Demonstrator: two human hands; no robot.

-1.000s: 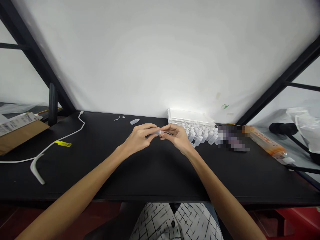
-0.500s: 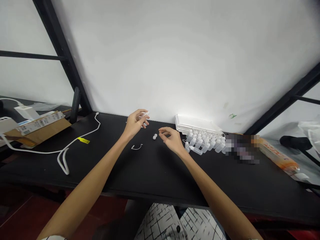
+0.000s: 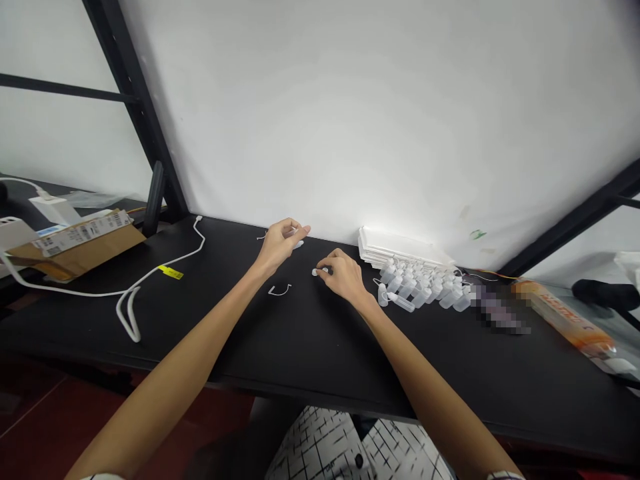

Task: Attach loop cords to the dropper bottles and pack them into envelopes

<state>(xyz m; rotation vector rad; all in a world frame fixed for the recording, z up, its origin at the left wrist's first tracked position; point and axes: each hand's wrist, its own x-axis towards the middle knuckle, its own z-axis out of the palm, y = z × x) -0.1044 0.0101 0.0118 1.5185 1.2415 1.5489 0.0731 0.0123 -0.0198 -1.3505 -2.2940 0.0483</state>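
Observation:
My left hand (image 3: pixel 281 248) is closed around a small translucent plastic bottle (image 3: pixel 299 244), mostly hidden by the fingers, near the wall. To its right, my right hand (image 3: pixel 343 273) is low over the black table, thumb and fingertips closed at small white caps (image 3: pixel 315 272). One cap shows beside the fingertips and the other is partly covered by them. A thin white strap-like piece (image 3: pixel 280 291) lies on the table below my left hand. Several translucent squeeze bottles (image 3: pixel 417 283) stand in a cluster right of my right hand, with one lying on its side.
A stack of white flat sheets or trays (image 3: pixel 400 248) sits behind the bottles. On the left are a white cable (image 3: pixel 170 263) with a yellow tag and a cardboard box (image 3: pixel 85 247). An orange-and-clear plastic package (image 3: pixel 570 323) lies on the right. Black frame posts flank the table (image 3: pixel 320 353).
My right hand has lowered onto the small white caps and its fingertips have closed there. My left hand has turned slightly, still holding the bottle. The view has shifted a little.

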